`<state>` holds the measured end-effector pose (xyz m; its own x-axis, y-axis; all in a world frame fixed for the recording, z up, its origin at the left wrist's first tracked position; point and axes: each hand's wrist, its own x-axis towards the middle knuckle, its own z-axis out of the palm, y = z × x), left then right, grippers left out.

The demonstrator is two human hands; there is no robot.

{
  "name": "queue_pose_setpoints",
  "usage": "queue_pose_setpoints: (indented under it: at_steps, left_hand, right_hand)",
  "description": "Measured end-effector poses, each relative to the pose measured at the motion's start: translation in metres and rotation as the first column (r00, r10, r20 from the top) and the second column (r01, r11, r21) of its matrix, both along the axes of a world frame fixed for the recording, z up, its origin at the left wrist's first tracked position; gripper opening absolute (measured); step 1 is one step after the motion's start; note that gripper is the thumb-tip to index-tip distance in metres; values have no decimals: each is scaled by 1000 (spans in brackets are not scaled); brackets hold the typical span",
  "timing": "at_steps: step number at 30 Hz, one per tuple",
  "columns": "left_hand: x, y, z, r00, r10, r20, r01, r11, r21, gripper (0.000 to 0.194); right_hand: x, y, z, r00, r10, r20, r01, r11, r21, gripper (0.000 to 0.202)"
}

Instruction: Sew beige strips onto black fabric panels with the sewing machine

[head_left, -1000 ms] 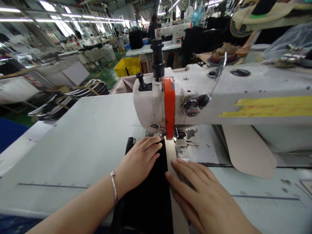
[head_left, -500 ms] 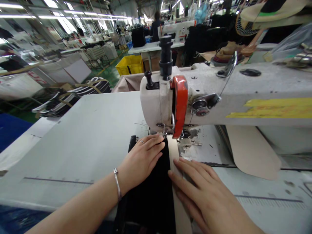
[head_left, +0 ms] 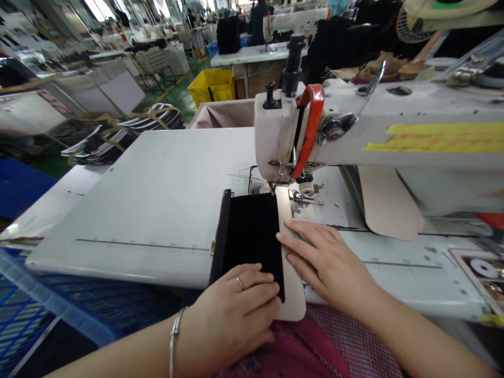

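A black fabric piece point(head_left: 252, 226) lies on the sewing table, its left side edged by a thicker black band point(head_left: 221, 236) with a small gold-coloured metal fitting point(head_left: 213, 247). Along its right side runs a beige strip point(head_left: 284, 207) with a rounded near end. The strip's far end is at the needle area of the sewing machine point(head_left: 275, 142). My left hand point(head_left: 236, 310) rests over the near edge of the black fabric, fingers extended on top. My right hand point(head_left: 323, 257) is open, its fingertips spread on the beige strip.
Beige rounded panels point(head_left: 388, 205) stand under the machine arm at right. A blue plastic basket point(head_left: 74, 304) is at lower left, below the table edge. Striped bundles point(head_left: 129, 134) and a yellow crate point(head_left: 212, 86) are beyond the table point(head_left: 177, 184). A person point(head_left: 260, 23) is in the background.
My left hand has slid back from near the needle to the fabric's near end. My right hand stays on the beige strip. The camera view has shifted, showing more of the near side.
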<state>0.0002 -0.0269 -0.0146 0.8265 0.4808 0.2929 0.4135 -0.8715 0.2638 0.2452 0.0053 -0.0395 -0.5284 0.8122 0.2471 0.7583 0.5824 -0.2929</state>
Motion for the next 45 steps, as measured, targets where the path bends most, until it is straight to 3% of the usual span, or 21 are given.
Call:
queue_pose_setpoints:
  at_steps: [4,10,39,45]
  left_hand:
    - [1,-11,-13,1000,3,12,-5,989,145,17]
    - [4,-11,-12,999,22,35,-28,983,179,14]
    - [4,-14,-13,990,66,122,-87,982,170,13]
    - [6,-14,-11,986,72,150,-99,979,177,12]
  right_hand:
    - [1,0,-2,1000,6,8,-6,1000,13,36]
    - [0,-1,-1,1000,3,23,-3,1000,9,36]
    - [0,1,0,1000,10,-4,-9,1000,29,37]
    - [10,-29,-1,993,73,-94,-72,997,8,51]
